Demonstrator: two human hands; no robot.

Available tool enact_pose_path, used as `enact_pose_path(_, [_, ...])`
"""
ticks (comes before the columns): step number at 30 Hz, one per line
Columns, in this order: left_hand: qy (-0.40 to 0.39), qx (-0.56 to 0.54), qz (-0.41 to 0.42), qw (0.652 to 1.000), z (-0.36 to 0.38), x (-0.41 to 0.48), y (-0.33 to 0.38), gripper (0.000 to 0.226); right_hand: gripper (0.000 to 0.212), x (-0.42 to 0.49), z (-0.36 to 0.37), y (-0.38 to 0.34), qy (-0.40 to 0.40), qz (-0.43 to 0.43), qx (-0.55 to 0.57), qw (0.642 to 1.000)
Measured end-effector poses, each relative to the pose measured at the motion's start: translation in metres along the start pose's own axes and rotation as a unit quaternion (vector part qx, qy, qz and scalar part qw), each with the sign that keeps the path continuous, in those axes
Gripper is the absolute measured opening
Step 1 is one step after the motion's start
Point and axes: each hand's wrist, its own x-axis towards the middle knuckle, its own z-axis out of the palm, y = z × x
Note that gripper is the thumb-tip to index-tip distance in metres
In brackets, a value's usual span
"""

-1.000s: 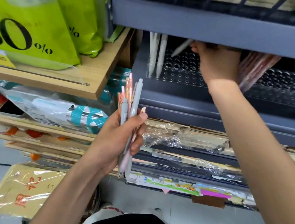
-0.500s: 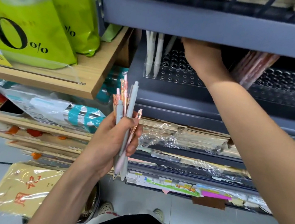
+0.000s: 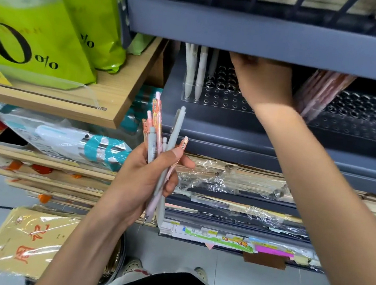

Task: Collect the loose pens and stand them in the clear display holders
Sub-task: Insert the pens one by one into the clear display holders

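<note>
Head view: nearest, the left hand [image 3: 144, 184] grips a bundle of pens [image 3: 159, 139], fingers and thumb curled round the barrels. The long axes run nearly upright, clicker ends up, tips poking out below the palm; one grey pen [image 3: 176, 131] tilts right at its top. Beyond, on the grey shelf [image 3: 241, 136], stand two clear holders with rows of round holes. The left holder [image 3: 218, 96] carries white pens [image 3: 195, 73] upright at its left end, tips down in the holes. The right hand [image 3: 264, 83] reaches over this holder; its fingertips are hidden under the upper shelf edge [image 3: 265, 34], so its grip cannot be told. The right holder [image 3: 360, 120] carries pink pens [image 3: 321, 92] leaning right at its left end.
</note>
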Motion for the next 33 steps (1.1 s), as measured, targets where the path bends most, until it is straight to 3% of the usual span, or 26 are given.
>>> enact_pose_path(2, [-0.010,0.000,0.011,1.000,-0.001,0.002,0.000,0.029,0.023,-0.026,-0.008,-0.005,0.009,0.039,0.150,0.988])
enact_pose_path(4, [-0.021,0.007,0.021,1.000,-0.001,0.004,-0.001,0.024,0.012,-0.058,-0.014,-0.009,-0.055,0.071,0.242,0.966])
enact_pose_path(6, [-0.031,0.017,0.035,0.999,0.001,0.005,-0.002,0.017,0.020,-0.078,-0.012,-0.011,-0.123,0.067,0.229,0.963])
enact_pose_path(8, [-0.046,0.025,0.045,0.998,0.002,0.006,-0.002,0.013,0.026,-0.087,-0.010,-0.016,-0.143,0.070,0.230,0.960])
enact_pose_path(16, [-0.091,0.042,0.033,0.994,0.004,0.009,0.001,0.014,0.014,-0.090,-0.010,-0.015,-0.194,0.161,0.377,0.891])
enact_pose_path(19, [-0.097,0.028,0.024,0.995,0.003,0.010,-0.001,0.016,0.005,-0.088,-0.013,-0.018,-0.166,0.175,0.428,0.871])
enact_pose_path(23, [-0.066,-0.016,0.022,0.997,0.002,0.009,-0.003,0.029,0.003,-0.079,-0.019,-0.018,-0.061,0.203,0.487,0.847])
enact_pose_path(30, [-0.063,-0.003,0.029,0.998,0.002,0.009,0.000,0.021,0.009,-0.089,-0.013,-0.023,-0.147,0.134,0.409,0.890])
enact_pose_path(33, [-0.074,-0.006,0.032,0.997,-0.001,0.010,-0.001,0.009,0.011,-0.082,-0.016,-0.024,-0.117,0.124,0.419,0.892])
